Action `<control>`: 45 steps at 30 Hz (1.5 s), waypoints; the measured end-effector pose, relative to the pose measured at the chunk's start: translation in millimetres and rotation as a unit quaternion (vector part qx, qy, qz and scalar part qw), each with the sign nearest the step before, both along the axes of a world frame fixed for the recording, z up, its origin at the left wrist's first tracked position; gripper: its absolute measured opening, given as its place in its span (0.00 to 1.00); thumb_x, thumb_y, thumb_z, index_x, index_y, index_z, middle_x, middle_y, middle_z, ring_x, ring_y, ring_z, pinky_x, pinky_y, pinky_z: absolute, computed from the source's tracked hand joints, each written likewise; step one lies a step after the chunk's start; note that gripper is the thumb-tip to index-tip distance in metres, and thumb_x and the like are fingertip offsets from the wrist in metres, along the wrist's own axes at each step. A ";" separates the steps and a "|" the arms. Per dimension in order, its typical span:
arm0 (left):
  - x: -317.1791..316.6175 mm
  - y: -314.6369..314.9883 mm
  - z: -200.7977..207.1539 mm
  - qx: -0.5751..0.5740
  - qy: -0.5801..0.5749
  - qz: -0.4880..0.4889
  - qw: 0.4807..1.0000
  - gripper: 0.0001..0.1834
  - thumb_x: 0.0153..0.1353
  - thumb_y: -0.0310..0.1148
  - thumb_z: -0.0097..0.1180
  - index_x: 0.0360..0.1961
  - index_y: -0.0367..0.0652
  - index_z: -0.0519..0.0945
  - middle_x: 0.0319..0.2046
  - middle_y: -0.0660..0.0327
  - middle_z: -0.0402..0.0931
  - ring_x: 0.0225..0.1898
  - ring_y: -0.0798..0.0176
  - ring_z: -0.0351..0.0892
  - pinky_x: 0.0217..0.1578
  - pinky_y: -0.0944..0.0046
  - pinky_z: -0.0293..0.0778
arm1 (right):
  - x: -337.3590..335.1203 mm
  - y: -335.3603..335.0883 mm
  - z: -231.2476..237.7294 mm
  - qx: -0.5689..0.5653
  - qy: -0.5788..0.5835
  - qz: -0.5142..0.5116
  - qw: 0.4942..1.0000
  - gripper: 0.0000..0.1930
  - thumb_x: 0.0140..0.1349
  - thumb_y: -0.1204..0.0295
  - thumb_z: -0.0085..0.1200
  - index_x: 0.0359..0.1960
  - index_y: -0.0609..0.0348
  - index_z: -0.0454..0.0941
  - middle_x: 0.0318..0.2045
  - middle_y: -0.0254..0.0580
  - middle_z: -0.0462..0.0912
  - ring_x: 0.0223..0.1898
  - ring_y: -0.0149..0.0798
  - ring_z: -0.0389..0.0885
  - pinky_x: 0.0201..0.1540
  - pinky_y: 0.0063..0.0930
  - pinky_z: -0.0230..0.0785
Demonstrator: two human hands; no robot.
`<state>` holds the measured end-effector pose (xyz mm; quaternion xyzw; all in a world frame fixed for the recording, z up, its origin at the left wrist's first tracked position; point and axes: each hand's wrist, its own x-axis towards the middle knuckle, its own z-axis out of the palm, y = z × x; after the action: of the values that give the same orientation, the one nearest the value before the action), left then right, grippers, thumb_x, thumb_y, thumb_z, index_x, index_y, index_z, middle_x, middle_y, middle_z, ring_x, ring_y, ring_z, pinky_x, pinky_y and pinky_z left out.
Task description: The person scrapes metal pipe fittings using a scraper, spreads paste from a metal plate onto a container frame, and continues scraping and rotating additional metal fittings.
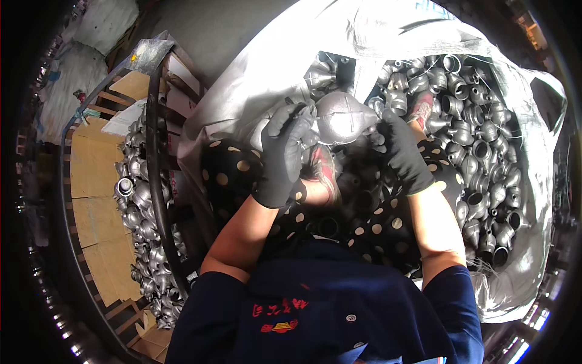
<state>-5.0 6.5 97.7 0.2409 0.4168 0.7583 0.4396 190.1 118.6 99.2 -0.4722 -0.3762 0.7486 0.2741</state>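
Note:
A grey, rounded metal casting [344,119] with narrower ends and a raised cross-shaped seam hangs in front of me, between my two hands. My left hand [285,151], in a dark glove, is closed on its left end. At the opposite end, the curled fingers of my right hand [403,151], gloved alike, are closed around the narrow tip. Part of that grip is hidden by the fingers. Below and beyond the hands lie more grey metal pipe fittings [479,151], heaped inside a large white woven sack [533,242].
To the left, a dark metal rail [159,164] borders a crate lined with cardboard [100,206], holding another heap of grey castings [145,212]. My red shoes [323,170] stand among the fittings and the sack. Grey floor [200,30] shows at the far left.

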 end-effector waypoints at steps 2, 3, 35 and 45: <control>-0.6 -4.5 0.4 -0.008 0.010 0.005 1.000 0.12 0.63 0.23 0.58 0.47 0.33 0.80 0.35 0.63 0.80 0.30 0.76 0.75 0.32 0.77 0.72 | -2.1 1.2 -4.1 -0.044 0.034 0.007 0.998 0.21 0.69 0.50 0.51 0.37 0.58 0.76 0.22 0.30 0.75 0.19 0.25 0.76 0.16 0.14 0.57; -1.1 -6.0 0.4 -0.017 0.007 0.007 1.000 0.12 0.63 0.23 0.58 0.47 0.33 0.80 0.35 0.63 0.80 0.30 0.76 0.76 0.32 0.77 0.72 | -4.1 2.3 -6.0 -0.050 0.055 0.012 0.997 0.21 0.69 0.50 0.51 0.38 0.58 0.76 0.22 0.31 0.75 0.19 0.25 0.76 0.16 0.14 0.58; 11.1 7.6 -55.2 0.048 -0.474 -0.326 0.816 0.39 0.70 0.58 0.44 0.70 0.38 0.60 0.68 0.47 0.61 0.66 0.46 0.66 0.60 0.40 0.69 | -15.1 2.4 8.2 0.034 0.087 0.005 0.996 0.19 0.68 0.54 0.53 0.40 0.60 0.77 0.20 0.28 0.73 0.17 0.22 0.67 0.22 0.17 0.70; 5.5 9.1 -59.6 0.018 -0.498 -0.294 0.816 0.27 0.72 0.49 0.48 0.60 0.37 0.72 0.56 0.49 0.77 0.57 0.50 0.77 0.63 0.39 0.68 | -9.7 -0.2 20.3 0.130 0.004 0.014 0.991 0.18 0.67 0.56 0.56 0.33 0.61 0.80 0.16 0.30 0.72 0.16 0.24 0.71 0.20 0.21 0.73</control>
<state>0.5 15.5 38.1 -0.0506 0.0364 0.6168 0.7847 180.4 118.4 119.4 -0.4241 -0.4759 0.6990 0.3241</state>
